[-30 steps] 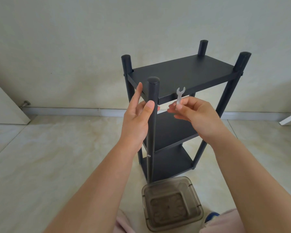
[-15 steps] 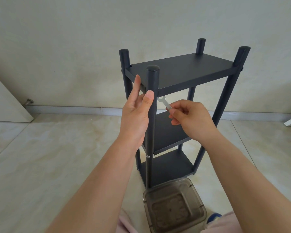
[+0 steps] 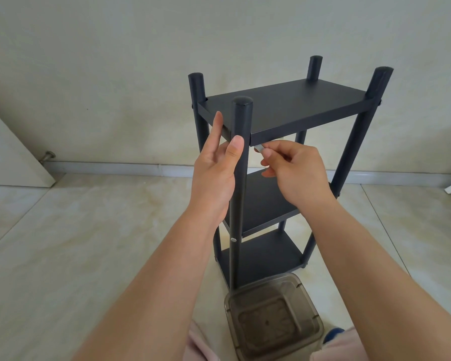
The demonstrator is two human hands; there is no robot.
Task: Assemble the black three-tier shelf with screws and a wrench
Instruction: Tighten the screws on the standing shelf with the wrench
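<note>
And the wrench (image 3: 260, 149) is down! A second ago it stood upright above the right hand (image 3: 294, 171); now only its pale metal tip shows, pinched in the fingers and tucked under the top board's front edge, right beside the near post (image 3: 240, 162). That reads as tightening the top-tier screw. The left hand (image 3: 215, 173) braces that post, thumb pressed on its front, fingers straight behind it, not clenched. The shelf (image 3: 284, 110) stands mid-frame: matte black boards, round capped posts, all three tiers up. A smoky clear plastic box (image 3: 274, 319) sits at lower centre on glossy marbled tile.
</note>
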